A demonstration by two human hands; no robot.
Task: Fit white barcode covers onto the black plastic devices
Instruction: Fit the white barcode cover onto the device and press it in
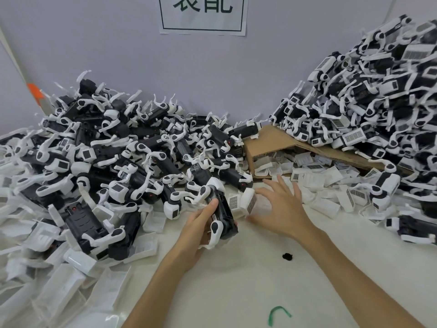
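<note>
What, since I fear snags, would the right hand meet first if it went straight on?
Probably the loose white plastic barcode covers lying before the brown cardboard box, though depth is unclear.

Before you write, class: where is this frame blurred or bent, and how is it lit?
Head view: motion blur smears the right hand and the white cover at its fingertips; the left hand and its black device look sharper. Head view: the wide lens bows the piles at both edges; light is even, shadows soft, no glare.
</note>
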